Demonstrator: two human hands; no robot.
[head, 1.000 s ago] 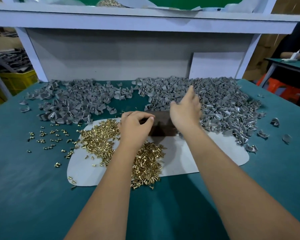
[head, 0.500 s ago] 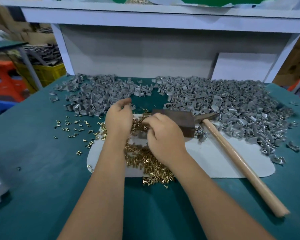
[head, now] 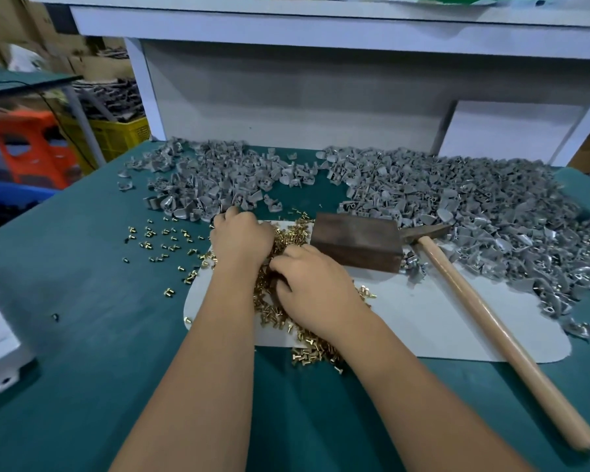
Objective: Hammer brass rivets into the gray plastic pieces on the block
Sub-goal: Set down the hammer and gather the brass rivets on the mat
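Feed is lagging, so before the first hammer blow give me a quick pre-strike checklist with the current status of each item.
1. Block top free of loose parts: ok, bare.
2. Gray piece seated on the block: not ok, none there; they lie in the piles.
3. Rivet in hand: cannot tell; left hand and right hand are both down in the rivets, fingertips hidden.
4. Hammer within reach: ok, it lies right of the block, handle toward the person.
5. Hammer in hand: not ok, neither hand touches it.
6. Mat under the block: ok.
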